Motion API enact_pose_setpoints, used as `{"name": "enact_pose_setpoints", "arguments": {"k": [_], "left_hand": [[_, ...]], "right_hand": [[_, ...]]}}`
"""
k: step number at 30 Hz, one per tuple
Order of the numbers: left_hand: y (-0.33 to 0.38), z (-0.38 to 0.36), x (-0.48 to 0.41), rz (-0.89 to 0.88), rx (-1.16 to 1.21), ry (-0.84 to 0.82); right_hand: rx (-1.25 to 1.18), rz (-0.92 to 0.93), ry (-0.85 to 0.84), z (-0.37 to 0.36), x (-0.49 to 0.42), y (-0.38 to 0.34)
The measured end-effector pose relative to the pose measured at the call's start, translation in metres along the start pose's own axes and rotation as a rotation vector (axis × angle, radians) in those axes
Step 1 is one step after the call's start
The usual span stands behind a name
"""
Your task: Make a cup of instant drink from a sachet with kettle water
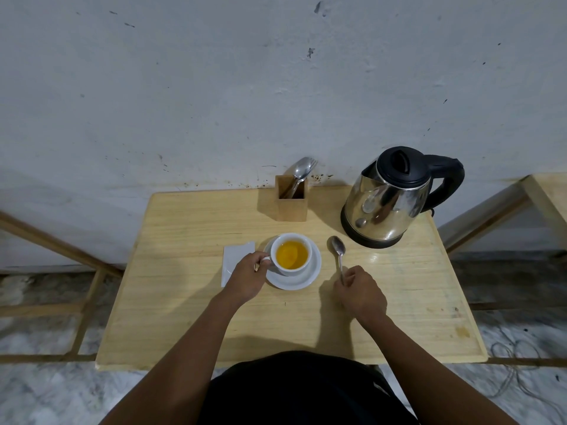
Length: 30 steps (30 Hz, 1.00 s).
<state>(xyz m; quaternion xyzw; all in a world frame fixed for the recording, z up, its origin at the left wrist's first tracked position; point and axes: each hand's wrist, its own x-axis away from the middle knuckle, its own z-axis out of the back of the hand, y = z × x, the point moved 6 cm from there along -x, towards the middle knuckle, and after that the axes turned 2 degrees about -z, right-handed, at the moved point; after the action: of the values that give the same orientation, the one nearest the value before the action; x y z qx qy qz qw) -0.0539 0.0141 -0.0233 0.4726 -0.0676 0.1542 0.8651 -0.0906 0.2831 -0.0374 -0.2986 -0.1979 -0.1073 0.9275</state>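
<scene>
A white cup (291, 254) full of orange-yellow drink stands on a white saucer (302, 279) in the middle of the wooden table (184, 302). My left hand (247, 279) grips the cup's handle at its left side. My right hand (360, 291) holds the handle end of a metal spoon (338, 250), whose bowl points away from me and lies low over the table, right of the saucer. A white sachet (234, 260) lies flat left of the saucer, partly hidden by my left hand. The steel kettle (388, 204) with black lid and handle stands at the back right.
A wooden cutlery holder (291, 202) with a spoon and fork stands at the table's back edge against the white wall. Wooden frames flank the table on both sides. A cable lies on the marble floor at the right.
</scene>
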Motion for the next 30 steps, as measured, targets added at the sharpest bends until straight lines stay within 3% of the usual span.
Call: {"name": "enact_pose_setpoints", "arguments": {"k": [5, 30], "left_hand": [[0.000, 0.000, 0.000, 0.008, -0.001, 0.004], [-0.001, 0.002, 0.000, 0.012, -0.061, -0.014]], "right_hand": [[0.061, 0.082, -0.059, 0.000, -0.006, -0.007], [0.149, 0.077, -0.055, 0.001, -0.009, -0.018]]}}
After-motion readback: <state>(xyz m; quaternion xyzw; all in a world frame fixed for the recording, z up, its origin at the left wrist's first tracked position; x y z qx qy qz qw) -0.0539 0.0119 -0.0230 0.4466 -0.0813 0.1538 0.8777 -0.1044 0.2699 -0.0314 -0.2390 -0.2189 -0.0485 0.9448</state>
